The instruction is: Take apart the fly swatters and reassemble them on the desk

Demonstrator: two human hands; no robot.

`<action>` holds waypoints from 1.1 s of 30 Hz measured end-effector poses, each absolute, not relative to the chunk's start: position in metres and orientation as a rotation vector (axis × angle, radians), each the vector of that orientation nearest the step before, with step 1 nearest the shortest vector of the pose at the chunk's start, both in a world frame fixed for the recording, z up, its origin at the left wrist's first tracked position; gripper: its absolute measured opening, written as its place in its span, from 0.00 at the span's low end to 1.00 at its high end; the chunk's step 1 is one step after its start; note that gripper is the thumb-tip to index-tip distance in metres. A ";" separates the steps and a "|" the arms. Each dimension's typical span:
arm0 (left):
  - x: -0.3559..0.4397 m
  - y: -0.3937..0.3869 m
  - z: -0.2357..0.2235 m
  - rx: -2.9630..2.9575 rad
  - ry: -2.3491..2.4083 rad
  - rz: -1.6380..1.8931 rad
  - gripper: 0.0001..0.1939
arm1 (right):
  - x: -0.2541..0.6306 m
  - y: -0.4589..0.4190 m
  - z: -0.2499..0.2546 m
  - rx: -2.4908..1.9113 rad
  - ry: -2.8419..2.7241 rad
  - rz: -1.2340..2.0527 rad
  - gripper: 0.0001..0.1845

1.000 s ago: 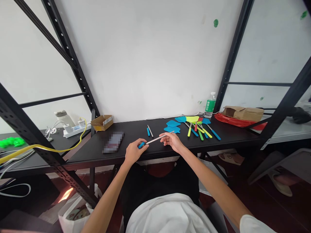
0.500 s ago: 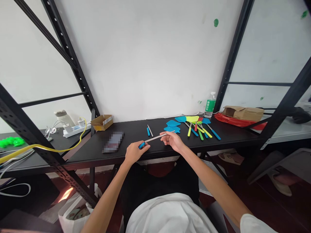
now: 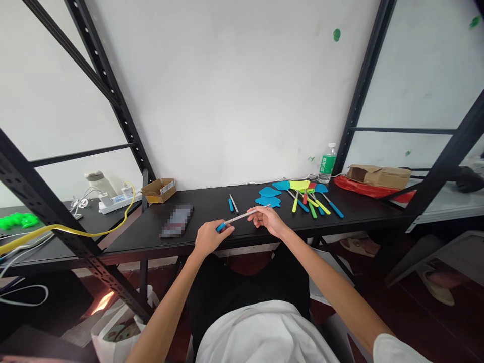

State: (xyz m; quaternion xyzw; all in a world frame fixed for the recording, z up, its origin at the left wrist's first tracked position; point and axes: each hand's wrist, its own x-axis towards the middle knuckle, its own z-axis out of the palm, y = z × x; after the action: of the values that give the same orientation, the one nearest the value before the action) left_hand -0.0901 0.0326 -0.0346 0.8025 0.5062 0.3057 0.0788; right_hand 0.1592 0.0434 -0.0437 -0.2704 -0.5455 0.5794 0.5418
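Observation:
Over the front of the black table (image 3: 151, 229) I hold a thin silver rod (image 3: 242, 217) with a blue grip at its left end. My left hand (image 3: 209, 237) is closed round the blue grip. My right hand (image 3: 266, 218) pinches the rod near its right end. Behind the rod lie a second blue-handled rod (image 3: 231, 204) and a bare silver one. To the right rests a pile of fly swatters (image 3: 302, 196) in blue, yellow, green and red, with loose blue swatter heads (image 3: 269, 200) beside them.
A blurred dark flat object (image 3: 176, 221) lies left of my hands. A small cardboard box (image 3: 159, 190) sits at the back left, a green-labelled bottle (image 3: 327, 164) at the back right. Black shelf posts flank the table. A power strip (image 3: 115, 201) and cables lie on the left table.
The rod has stayed between both hands with only slight shifts; my right hand slid a little along it. Nothing else has moved.

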 end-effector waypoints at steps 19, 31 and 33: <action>-0.091 0.031 -0.034 2.432 1.429 0.954 0.19 | 0.156 0.041 -0.042 -0.761 -1.249 1.268 0.19; -0.095 0.036 -0.034 2.318 1.331 1.007 0.20 | 0.155 0.041 -0.042 -0.746 -1.218 1.296 0.22; -0.095 0.037 -0.034 2.273 1.317 1.036 0.20 | 0.155 0.042 -0.042 -0.715 -1.144 1.313 0.23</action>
State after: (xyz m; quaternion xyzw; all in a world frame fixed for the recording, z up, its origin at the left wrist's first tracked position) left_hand -0.0951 0.0371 -0.0341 0.7948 0.4606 0.3621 0.1582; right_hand 0.1551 0.0417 -0.0421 -0.3068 -0.4913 0.5638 0.5888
